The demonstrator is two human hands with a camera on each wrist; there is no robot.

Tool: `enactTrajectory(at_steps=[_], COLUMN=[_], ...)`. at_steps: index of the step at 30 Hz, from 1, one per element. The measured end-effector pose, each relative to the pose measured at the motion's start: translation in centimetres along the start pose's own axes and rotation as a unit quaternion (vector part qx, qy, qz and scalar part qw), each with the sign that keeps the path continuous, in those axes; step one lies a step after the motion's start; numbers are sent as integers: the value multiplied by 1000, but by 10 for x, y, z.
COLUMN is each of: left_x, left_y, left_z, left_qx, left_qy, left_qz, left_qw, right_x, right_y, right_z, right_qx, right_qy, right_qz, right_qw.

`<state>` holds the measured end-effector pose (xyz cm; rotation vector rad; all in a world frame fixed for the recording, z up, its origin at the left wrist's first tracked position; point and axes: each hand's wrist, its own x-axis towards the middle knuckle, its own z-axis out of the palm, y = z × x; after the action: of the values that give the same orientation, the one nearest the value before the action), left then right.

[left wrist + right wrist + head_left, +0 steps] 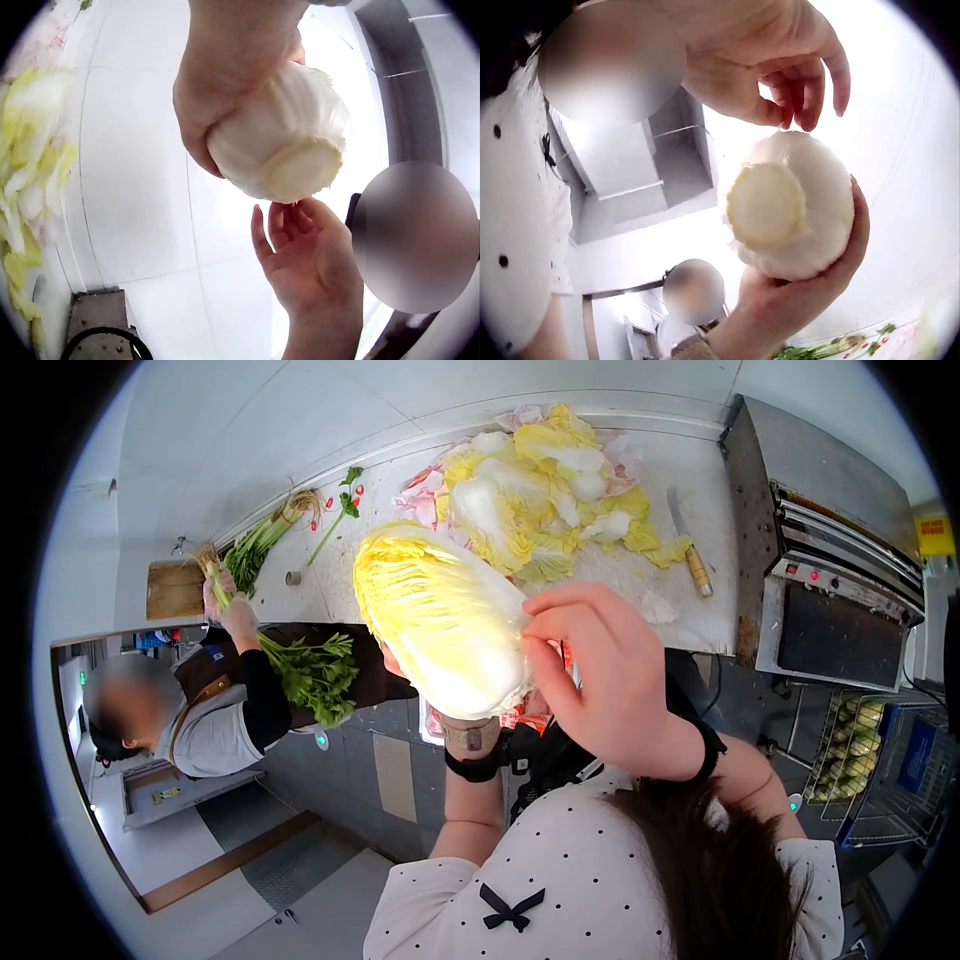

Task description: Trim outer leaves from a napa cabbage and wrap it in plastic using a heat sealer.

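Note:
A pale yellow napa cabbage [435, 620] is held up above the counter's front edge, tilted, its leafy top toward the back left. My left hand [799, 296] grips it from beneath and the side, fingers curled round its lower body; in the head view most of that hand is hidden behind the cabbage. The trimmed root end [766, 206] faces the right wrist camera. My right hand [605, 670] is at the white lower side near the root end. Its thumb and fingertips come together there on a small edge of leaf, the other fingers bent loosely.
Loose cabbage leaves [540, 490] are heaped on the white counter [660, 585]. A wooden-handled knife [697, 570] lies right of them. Farther right stands a metal cooking appliance [840, 550]. At left, another person [225, 715] holds celery [318, 675]. A cart [865, 760] stands at lower right.

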<state>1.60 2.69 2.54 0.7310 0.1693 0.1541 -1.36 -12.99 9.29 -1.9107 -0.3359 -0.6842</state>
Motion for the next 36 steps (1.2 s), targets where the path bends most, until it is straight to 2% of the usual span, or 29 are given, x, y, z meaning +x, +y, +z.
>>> enactTrajectory(at_steps=[2, 6, 9, 10, 12, 13, 17, 20, 23, 24, 25, 26, 27, 29, 32, 36], left_x=[0, -3, -11, -10, -6, -4, -3, -3, -2, -2, -2, -3, -3, -3, -4, -2], left_y=[-1, -2, -5, -4, -3, -4, -1, -2, 0, 1, 2, 4, 5, 3, 2, 2], left_z=[-2, -7, 8, 2, -14, -19, -14, -16, -19, -18, -17, -10, -7, -9, -12, -11], left_qx=[-13, -124, 65, -37, -239, -276, -269, -256, -277, -284, -291, -293, -296, -255, -215, -252], left_qy=[-12, -107, 38, 0, -77, -108, -151, -159, -135, -137, -139, -155, -171, -140, -111, -141], left_qz=[-1, -49, 29, -4, -68, -95, -142, -164, -182, -187, -192, -194, -198, -178, -142, -69], left_qw=[1000, 985, 997, 999, 965, 950, 941, 939, 934, 930, 927, 923, 919, 940, 960, 955], right_x=[0, 0, -1, -2, -2, -1, -7, -13, -10, -11, -13, -11, -10, -6, -4, -1], right_y=[0, 1, 2, 2, 2, 1, 1, 10, 41, 53, 66, 69, 67, 55, 22, 10], right_z=[-3, -5, -5, -5, -7, -9, -12, -15, -19, -15, -9, -6, -6, -9, -14, -13], right_qx=[132, 174, 192, 196, 196, 194, 198, 211, 116, -23, -161, -297, -260, -185, 1, -35], right_qy=[-44, -65, -81, -89, -105, -113, -156, -132, -103, -103, -101, -97, -103, -114, -82, -60], right_qz=[105, 98, 104, 106, 88, 67, -25, 28, 85, 62, 37, 11, 10, 6, -23, -112], right_qw=[985, 978, 972, 971, 971, 972, 967, 968, 984, 992, 981, 950, 960, 976, 996, 991])
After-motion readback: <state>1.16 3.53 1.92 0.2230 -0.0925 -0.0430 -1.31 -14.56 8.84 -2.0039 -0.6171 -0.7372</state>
